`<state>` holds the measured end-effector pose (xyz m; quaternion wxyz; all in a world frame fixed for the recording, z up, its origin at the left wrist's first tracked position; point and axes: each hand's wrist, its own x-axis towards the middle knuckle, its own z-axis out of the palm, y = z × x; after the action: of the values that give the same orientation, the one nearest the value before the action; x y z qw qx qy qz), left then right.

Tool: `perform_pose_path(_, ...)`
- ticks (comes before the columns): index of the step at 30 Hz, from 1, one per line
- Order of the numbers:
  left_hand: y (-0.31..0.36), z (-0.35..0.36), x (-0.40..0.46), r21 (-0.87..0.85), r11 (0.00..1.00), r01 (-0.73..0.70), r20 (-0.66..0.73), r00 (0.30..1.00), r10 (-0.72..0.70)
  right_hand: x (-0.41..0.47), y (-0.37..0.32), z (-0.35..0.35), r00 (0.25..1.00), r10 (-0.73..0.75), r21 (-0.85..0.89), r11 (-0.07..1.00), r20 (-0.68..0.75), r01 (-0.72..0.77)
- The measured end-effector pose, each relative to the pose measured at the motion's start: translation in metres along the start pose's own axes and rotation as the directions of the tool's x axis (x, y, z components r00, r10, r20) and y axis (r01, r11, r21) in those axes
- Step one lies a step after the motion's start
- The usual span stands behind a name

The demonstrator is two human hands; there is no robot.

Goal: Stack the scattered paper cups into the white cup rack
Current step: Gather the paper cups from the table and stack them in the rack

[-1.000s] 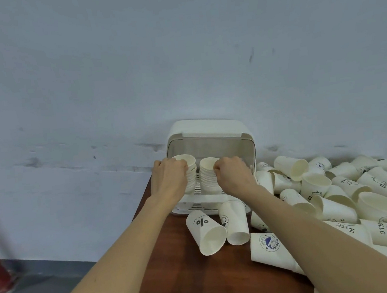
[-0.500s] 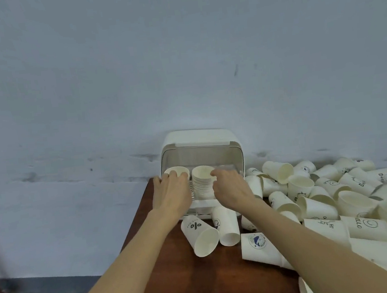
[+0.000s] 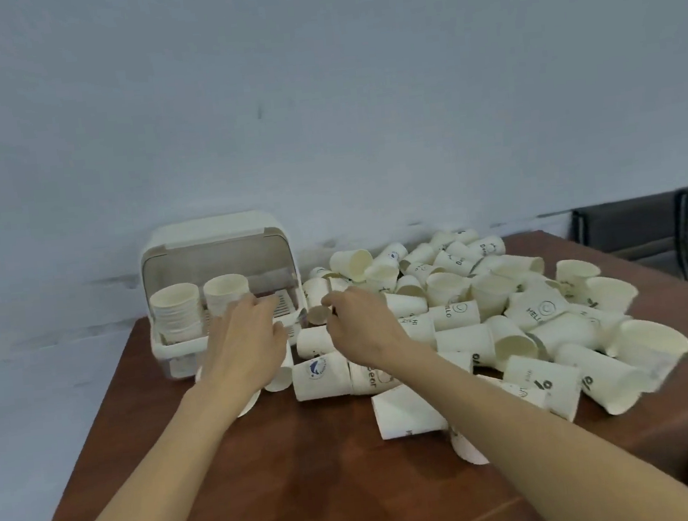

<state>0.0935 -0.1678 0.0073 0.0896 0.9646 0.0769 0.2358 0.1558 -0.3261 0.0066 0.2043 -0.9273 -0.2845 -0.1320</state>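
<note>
At the far left of the brown wooden table [image 3: 179, 486] stands the white plastic cup rack with a raised clear hood [image 3: 206, 248], set against the pale wall. Inside it two stacks of nested cream paper cups [image 3: 176, 314] stand upright side by side, mouths up; the right stack [image 3: 226, 290] rises a little higher.

The left hand [image 3: 244, 345] hovers just in front of the rack's right half, palm down, fingers loosely bent. It holds nothing that I can see. Beneath its wrist lie cups on their sides, partly hidden.

The right hand [image 3: 359, 326] is just beside it, over the near edge of the heap, fingers curled downward toward a cup whose brownish round end [image 3: 317, 315] faces the camera. Whether the fingertips already touch or pinch it I cannot tell.

To the right spreads the heap of scattered white paper cups, some printed with small logos [image 3: 508, 328], lying on their sides, overlapping, mouths pointing every way.

These cups should be very light, thin-walled and easily crushed, and dry enough not to slip. The sensible hold is a gentle one around the wall near the rolled rim, which is the stiffest part, or at the base; squeezing mid-wall would likely dent it. Each needs turning mouth-up before dropping straight into a stack, or it may jam crooked.
</note>
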Motion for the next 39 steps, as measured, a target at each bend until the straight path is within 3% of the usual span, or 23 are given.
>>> perform_pose_path(5,0.053,0.005,-0.01,-0.086,0.987,-0.133,-0.035,0.991,0.13,-0.041,0.034,-0.025,0.994,0.099,0.043,0.994,-0.049,-0.097)
perform_pose_path(17,0.168,0.026,-0.026,-0.18,0.932,-0.314,0.05,0.944,0.328,-0.104,0.12,-0.088,0.942,0.27,0.064,0.963,-0.201,-0.262)
perform_pose_path(27,0.241,0.062,-0.065,-0.26,0.817,-0.515,0.042,0.839,0.542,-0.182,0.178,-0.097,0.861,0.446,0.081,0.894,-0.244,-0.44)
perform_pose_path(30,0.245,0.072,-0.07,-0.235,0.77,-0.593,0.011,0.791,0.612,-0.197,0.185,-0.091,0.841,0.489,0.063,0.87,-0.23,-0.489)
perform_pose_path(35,0.244,0.078,-0.08,-0.041,0.746,-0.665,0.24,0.718,0.653,-0.205,0.193,-0.075,0.779,0.601,0.017,0.793,-0.177,-0.608)
perform_pose_path(39,0.246,0.082,-0.084,0.078,0.7,-0.71,0.307,0.685,0.66,-0.205,0.192,-0.065,0.735,0.666,0.035,0.743,-0.127,-0.668)
